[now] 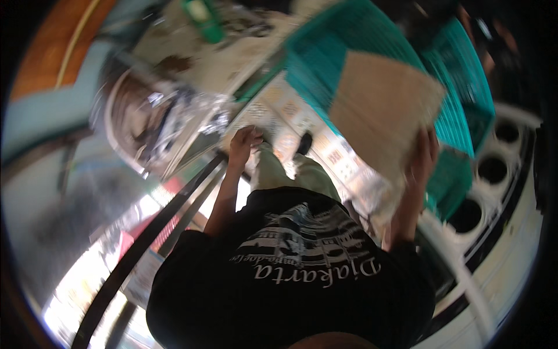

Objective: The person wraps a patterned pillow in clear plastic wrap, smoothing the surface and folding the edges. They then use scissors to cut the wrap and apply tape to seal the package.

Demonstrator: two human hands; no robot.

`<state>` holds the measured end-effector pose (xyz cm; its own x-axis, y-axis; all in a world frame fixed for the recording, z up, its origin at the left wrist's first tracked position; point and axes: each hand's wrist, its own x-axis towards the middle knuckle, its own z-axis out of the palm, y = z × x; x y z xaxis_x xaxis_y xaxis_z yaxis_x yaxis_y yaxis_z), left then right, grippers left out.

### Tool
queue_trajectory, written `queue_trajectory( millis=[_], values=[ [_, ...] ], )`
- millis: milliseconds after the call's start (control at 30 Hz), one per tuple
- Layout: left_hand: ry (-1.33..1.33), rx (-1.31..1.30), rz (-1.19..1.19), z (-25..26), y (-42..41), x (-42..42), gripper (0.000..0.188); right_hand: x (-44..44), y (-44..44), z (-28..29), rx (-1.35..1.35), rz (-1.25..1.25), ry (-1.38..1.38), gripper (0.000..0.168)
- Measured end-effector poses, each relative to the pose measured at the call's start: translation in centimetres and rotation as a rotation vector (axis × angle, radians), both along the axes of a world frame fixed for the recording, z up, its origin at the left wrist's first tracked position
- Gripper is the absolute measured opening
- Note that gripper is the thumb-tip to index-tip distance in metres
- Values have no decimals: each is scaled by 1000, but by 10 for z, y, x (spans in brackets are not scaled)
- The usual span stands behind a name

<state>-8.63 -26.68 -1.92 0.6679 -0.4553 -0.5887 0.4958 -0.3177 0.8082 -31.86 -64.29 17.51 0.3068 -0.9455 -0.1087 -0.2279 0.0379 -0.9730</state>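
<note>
My right hand (422,152) grips the lower right edge of a brown cardboard piece (383,109), which may be a flat box or sheet; blur hides its exact form. The cardboard overlaps a teal plastic basket (314,65) from this view. On the left, my left hand (245,141) is raised near the corner of a worktop, its fingers partly curled. Whether anything small is between those fingers cannot be told. Below both hands lies a patterned tile floor (290,109).
A second teal basket (484,87) stands behind the first. At the right is a white rack with round holes (492,170). A cluttered round container (115,122) with clear plastic sits left. A dark metal rail (144,231) runs at lower left; a green bottle (205,22) lies farther off.
</note>
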Motion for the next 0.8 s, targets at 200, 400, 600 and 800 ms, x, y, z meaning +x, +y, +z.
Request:
queue_trajectory(
  millis=[200, 400, 600, 800],
  values=[
    [-81, 150, -688, -58, -72, -94, 38, 39, -51, -6, 236, -26, -502, 33],
    [-106, 246, -1003, -66, -98, -148, 44, 11, -105, -58, 174, -72, -431, 38],
    [-28, 353, -1229, -69, -78, -128, 59, -91, -71, -153, 227, -242, 35, 36],
    [-34, 307, -1694, -93, -77, -103, 67, -222, 166, -217, 298, -21, 496, 26]
  ],
)
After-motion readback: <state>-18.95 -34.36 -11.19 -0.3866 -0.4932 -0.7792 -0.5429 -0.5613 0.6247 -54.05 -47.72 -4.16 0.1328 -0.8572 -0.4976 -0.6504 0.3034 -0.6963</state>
